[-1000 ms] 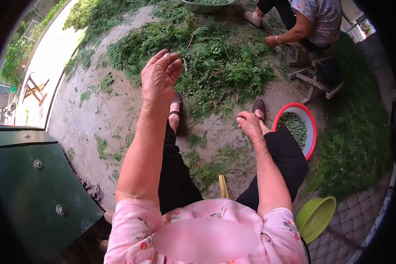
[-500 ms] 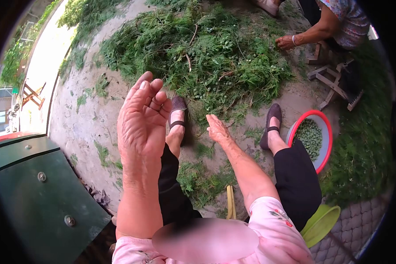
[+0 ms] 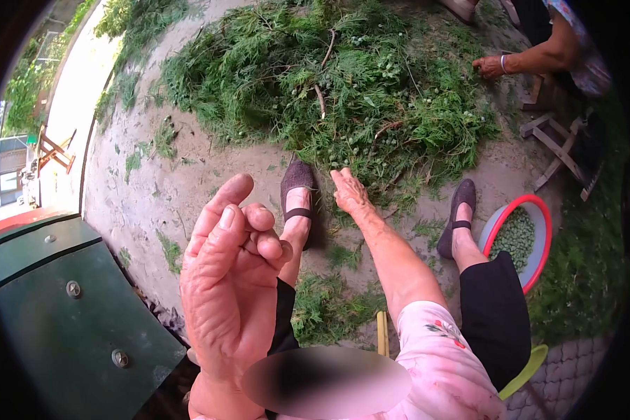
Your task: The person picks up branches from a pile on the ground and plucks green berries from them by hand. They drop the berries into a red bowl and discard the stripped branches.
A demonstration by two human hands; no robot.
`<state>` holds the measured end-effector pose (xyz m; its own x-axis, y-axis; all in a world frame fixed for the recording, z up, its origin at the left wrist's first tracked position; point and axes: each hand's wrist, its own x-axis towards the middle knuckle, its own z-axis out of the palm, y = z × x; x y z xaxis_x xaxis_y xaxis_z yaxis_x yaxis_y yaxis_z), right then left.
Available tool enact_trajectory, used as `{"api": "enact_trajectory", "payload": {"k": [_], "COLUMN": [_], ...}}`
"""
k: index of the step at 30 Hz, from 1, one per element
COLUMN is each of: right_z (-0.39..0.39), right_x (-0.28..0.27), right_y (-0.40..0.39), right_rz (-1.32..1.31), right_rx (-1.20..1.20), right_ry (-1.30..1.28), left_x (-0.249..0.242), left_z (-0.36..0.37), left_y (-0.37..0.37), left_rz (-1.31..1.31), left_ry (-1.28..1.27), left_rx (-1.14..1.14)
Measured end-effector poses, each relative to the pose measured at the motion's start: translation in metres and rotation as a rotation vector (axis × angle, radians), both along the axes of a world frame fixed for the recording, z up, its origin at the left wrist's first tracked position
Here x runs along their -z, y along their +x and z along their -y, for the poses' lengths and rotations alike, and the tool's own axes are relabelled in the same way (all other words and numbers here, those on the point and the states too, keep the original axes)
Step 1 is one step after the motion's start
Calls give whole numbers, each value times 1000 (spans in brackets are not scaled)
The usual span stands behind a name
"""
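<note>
My left hand (image 3: 231,273) is raised close to the camera, palm turned partly inward. Its fingers bend loosely, apart from one another, and nothing shows in them. My right hand (image 3: 351,194) reaches down to the near edge of a pile of green conifer branches (image 3: 294,91), back of the hand upward. Its fingers stretch toward the sprigs, and I see nothing held in them. Small pale green cones (image 3: 360,150) dot the branches. At my right leg stands a white basin (image 3: 541,241) with a red rim, holding many picked green cones (image 3: 514,238).
Another person's hand (image 3: 490,66) touches the pile's far right edge, near a wooden stool (image 3: 556,150). Dark green metal panels (image 3: 56,315) stand at left. Loose sprigs (image 3: 336,304) lie between my feet. A yellow-green object (image 3: 525,374) is at lower right.
My left hand has come lower and nearer the camera, its fingers more bent. My right hand has moved up to the pile's edge. The view has shifted, and the other person's hand appears further right.
</note>
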<state>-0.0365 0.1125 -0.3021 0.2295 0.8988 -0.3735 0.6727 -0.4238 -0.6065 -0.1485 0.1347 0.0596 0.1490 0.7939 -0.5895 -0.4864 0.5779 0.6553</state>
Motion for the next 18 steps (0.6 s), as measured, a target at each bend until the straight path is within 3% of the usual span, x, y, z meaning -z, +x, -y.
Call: {"api": "enact_trajectory", "payload": {"k": [2, 4, 6, 7, 10, 13, 16, 18], "right_z": [10, 24, 35, 40, 49, 57, 66, 69], "right_x": [-3, -3, -5, -2, -19, -81, -141, -176], "right_y": [3, 7, 15, 23, 61, 91, 118, 123], "right_rz": [133, 106, -42, 49, -68, -730, -1084, -1171], "right_rx": [-146, -80, 200, 234, 389, 766, 738, 747], "right_ry": [-119, -80, 214, 407, 445, 301, 433, 514], "left_x": [-1, 1, 3, 4, 8, 11, 11, 13], "left_z": [1, 0, -2, -3, -4, -2, 0, 2], "left_y": [0, 0, -3, -6, -13, -13, -9, -4], "left_rz": [6, -3, 28, 55, 142, 187, 210, 149], "left_ry": [-2, -4, 7, 15, 56, 83, 93, 85], "left_rx": [0, -8, -14, -15, 8, 17, 28, 47]}}
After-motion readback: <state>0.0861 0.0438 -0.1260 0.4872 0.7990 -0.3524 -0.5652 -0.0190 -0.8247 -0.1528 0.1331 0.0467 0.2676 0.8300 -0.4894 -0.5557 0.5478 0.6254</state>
